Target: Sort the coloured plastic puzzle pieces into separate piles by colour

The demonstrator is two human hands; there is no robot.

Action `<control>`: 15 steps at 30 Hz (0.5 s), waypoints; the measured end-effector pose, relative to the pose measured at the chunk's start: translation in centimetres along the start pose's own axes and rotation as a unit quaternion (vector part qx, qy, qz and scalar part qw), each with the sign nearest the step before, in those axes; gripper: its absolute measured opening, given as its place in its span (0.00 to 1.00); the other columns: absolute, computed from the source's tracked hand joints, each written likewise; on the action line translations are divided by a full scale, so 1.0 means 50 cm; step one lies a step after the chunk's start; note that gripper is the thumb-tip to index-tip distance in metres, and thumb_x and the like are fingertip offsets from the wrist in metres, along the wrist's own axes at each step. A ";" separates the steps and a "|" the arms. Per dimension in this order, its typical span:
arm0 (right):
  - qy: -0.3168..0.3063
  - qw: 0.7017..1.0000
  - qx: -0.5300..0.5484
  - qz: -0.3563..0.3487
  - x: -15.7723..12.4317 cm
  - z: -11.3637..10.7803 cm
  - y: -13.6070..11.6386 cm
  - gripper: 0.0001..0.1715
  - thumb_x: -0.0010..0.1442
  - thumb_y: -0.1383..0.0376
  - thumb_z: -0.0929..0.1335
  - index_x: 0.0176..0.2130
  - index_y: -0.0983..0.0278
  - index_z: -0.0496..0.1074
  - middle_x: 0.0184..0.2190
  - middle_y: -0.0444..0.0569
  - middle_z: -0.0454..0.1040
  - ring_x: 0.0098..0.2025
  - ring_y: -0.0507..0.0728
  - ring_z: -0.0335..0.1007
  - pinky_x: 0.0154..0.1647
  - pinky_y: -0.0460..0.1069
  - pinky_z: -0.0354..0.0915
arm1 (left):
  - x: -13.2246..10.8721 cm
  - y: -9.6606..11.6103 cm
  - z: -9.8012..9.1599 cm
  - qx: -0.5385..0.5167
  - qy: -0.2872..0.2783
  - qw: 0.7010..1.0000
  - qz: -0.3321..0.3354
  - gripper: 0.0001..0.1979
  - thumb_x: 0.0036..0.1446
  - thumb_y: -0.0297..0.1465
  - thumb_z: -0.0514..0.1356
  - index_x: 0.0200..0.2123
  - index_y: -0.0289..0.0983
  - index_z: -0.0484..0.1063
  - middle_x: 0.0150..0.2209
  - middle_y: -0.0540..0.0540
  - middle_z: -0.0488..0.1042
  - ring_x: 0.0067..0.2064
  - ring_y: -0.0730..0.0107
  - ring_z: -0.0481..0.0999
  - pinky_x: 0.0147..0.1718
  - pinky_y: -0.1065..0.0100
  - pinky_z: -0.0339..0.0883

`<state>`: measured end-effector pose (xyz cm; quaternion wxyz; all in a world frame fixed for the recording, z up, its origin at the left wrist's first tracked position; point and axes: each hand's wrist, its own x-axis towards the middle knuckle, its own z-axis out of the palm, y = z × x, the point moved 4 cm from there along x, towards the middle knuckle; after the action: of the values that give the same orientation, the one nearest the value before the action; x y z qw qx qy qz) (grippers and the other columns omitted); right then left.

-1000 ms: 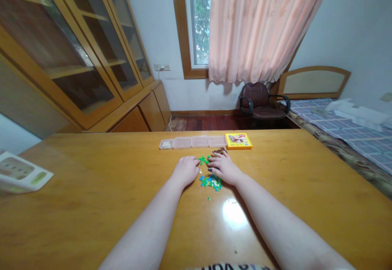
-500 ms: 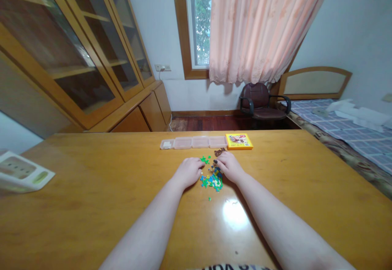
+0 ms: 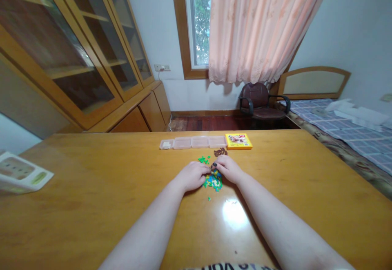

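Note:
A mixed pile of small blue, green, yellow and white plastic building pieces (image 3: 216, 184) lies on the wooden table between my hands. My left hand (image 3: 192, 176) rests at the pile's left side, fingers curled together over its edge; whatever is under its fingertips is hidden. From the right, my right hand (image 3: 229, 169) reaches in with fingers bent and drawn together. A small dark piece (image 3: 214, 164) shows at its fingertips. Beyond the hands are a little group of green pieces (image 3: 203, 160) and a heap of brown pieces (image 3: 220, 152).
A row of clear plastic compartments (image 3: 199, 142) stands near the table's far edge, beside a yellow box (image 3: 239, 141). One stray green piece (image 3: 209, 199) lies nearer me. At far left is a white plastic holder (image 3: 24, 172). A chair (image 3: 260, 102) stands beyond the table.
My left hand has moved right, onto the pile's edge, so its fingertips are now close to my right hand's. The right hand has shifted slightly down and inward.

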<state>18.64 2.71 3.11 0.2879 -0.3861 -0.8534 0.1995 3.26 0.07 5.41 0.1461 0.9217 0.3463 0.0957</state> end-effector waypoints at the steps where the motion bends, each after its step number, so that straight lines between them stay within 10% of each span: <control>1: 0.003 1.000 -0.002 0.006 0.000 -0.001 0.001 0.28 0.66 0.55 0.56 0.28 0.64 0.75 0.25 0.49 0.72 0.31 0.55 0.65 0.37 0.49 0.59 | -0.001 -0.003 -0.001 0.001 0.000 1.000 -0.003 0.20 0.51 0.23 0.52 0.45 0.42 0.74 0.45 0.48 0.76 0.47 0.66 0.73 0.51 0.64 0.62; 15: 0.042 0.997 -0.033 0.057 -0.001 -0.007 0.010 0.26 0.66 0.60 0.56 0.28 0.65 0.76 0.24 0.49 0.72 0.30 0.55 0.64 0.34 0.49 0.57 | -0.003 0.002 0.005 0.027 0.010 0.999 -0.016 0.20 0.54 0.27 0.53 0.50 0.45 0.72 0.51 0.46 0.71 0.52 0.62 0.68 0.53 0.59 0.59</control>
<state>19.18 3.05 3.08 0.2981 -0.4518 -0.8233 0.1708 3.30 -0.14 5.18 0.1195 0.9185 0.3653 0.0933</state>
